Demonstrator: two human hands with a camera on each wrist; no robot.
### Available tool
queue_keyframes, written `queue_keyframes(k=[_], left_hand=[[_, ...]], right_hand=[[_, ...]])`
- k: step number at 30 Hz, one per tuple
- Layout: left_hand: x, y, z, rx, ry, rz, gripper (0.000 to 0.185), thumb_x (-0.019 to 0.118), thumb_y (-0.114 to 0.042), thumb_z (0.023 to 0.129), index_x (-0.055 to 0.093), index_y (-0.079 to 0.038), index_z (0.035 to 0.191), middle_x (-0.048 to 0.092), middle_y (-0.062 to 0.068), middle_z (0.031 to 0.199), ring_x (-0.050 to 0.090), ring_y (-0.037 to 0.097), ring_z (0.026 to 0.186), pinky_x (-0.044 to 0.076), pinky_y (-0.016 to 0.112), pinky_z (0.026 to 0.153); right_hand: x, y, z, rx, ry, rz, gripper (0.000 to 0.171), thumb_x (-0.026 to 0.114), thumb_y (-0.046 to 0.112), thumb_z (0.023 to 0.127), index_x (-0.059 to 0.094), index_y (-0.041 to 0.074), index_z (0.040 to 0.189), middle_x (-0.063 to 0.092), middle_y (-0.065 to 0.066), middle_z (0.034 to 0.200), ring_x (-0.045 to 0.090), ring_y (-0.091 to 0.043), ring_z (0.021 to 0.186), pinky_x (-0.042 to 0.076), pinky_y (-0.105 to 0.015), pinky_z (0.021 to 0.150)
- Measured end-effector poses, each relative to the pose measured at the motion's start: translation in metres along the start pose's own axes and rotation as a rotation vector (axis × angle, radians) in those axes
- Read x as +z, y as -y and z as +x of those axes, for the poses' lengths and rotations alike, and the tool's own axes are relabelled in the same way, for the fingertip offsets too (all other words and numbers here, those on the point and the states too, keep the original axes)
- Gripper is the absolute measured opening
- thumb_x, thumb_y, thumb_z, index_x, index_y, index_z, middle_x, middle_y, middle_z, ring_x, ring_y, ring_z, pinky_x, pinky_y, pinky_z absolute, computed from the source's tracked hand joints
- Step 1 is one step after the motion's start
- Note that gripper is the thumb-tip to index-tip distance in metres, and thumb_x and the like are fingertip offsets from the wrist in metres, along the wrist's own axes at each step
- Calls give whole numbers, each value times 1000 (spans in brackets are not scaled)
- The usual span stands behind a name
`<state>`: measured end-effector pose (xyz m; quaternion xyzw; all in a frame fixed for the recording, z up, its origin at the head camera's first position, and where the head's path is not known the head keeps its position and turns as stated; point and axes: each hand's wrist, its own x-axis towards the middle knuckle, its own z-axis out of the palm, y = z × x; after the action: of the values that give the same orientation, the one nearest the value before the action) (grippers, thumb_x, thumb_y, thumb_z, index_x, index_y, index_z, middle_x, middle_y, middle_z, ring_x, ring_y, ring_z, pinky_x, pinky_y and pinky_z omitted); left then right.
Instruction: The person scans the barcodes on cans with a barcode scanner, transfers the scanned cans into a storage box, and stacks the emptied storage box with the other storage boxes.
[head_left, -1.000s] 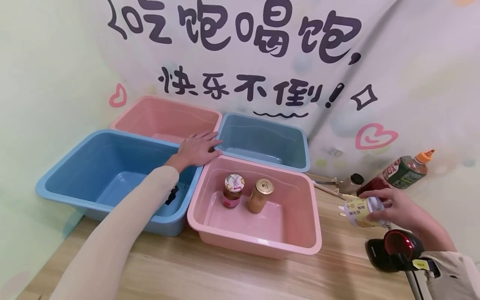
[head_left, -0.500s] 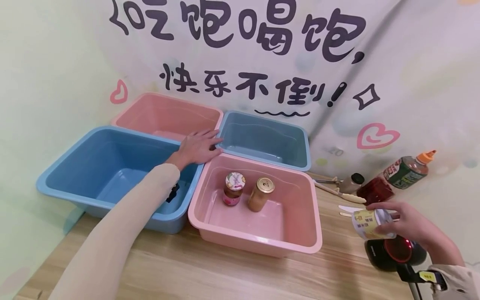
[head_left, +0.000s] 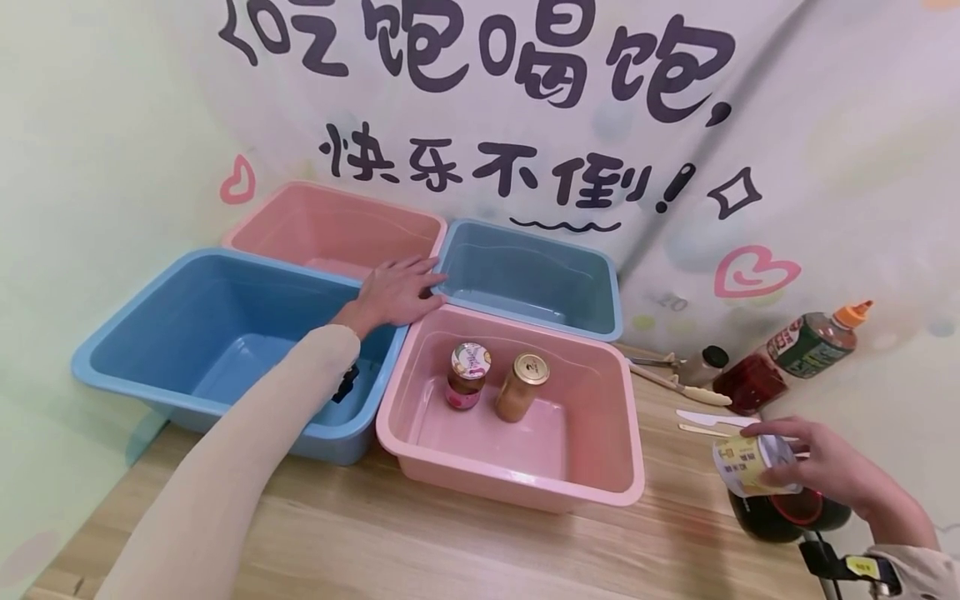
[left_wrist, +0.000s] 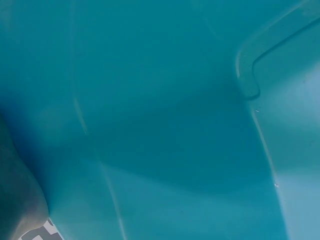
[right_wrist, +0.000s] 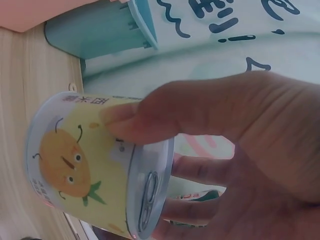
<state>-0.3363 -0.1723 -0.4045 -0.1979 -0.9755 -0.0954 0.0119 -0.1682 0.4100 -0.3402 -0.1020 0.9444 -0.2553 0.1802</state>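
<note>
My left hand (head_left: 397, 292) lies with outstretched fingers over the rims where the bins meet. In the left wrist view only blue bin plastic and a blurred bit of the hand show. At the right, my right hand (head_left: 821, 462) grips a tin can (head_left: 742, 467), tilted on its side above the table. The right wrist view shows the can's yellow-and-white label (right_wrist: 85, 160) with a cartoon fruit, and a pull-tab lid (right_wrist: 150, 195) facing the palm. Just below the can is a black device (head_left: 765, 521) with a red ring, partly covered by can and hand.
Two lidded jars, one pink-labelled (head_left: 465, 387) and one brownish (head_left: 513, 400), stand in the front pink bin (head_left: 517, 492). Beside it are a big blue bin (head_left: 217, 408), a rear pink bin (head_left: 262, 212) and a rear blue bin (head_left: 611, 292). A sauce bottle (head_left: 806, 350) and white knife (head_left: 705, 418) sit right.
My right hand has carried the can rightward and toward me, over the black device, uncovering the knife behind it. The left hand stays in place.
</note>
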Motion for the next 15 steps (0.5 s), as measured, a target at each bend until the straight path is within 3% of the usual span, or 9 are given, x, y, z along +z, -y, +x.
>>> queue_keyframes(k=[4, 10, 15], left_hand=[[0, 0, 0, -3, -4, -3, 62, 44, -56, 97, 45, -27, 151, 26, 6, 166, 21, 33, 155, 17, 62, 122], [0, -2, -1, -4, -1, -9, 62, 44, -56, 97, 45, -27, 152, 26, 6, 167, 20, 32, 155, 17, 62, 122], [0, -1, -1, -5, 0, -4, 62, 43, -57, 97, 44, -27, 152, 26, 5, 167, 20, 32, 155, 17, 62, 122]], right_hand=[[-2, -1, 0, 67, 28, 39, 50, 75, 2, 80, 58, -8, 126, 57, -34, 116, 62, -29, 95, 57, -29, 65], [-3, 0, 3, 141, 43, 15, 53, 75, 6, 82, 56, -9, 129, 58, -33, 117, 62, -27, 94, 57, -31, 67], [-3, 3, 3, 72, -4, 15, 51, 76, 3, 80, 58, -8, 125, 60, -32, 113, 64, -28, 90, 57, -31, 63]])
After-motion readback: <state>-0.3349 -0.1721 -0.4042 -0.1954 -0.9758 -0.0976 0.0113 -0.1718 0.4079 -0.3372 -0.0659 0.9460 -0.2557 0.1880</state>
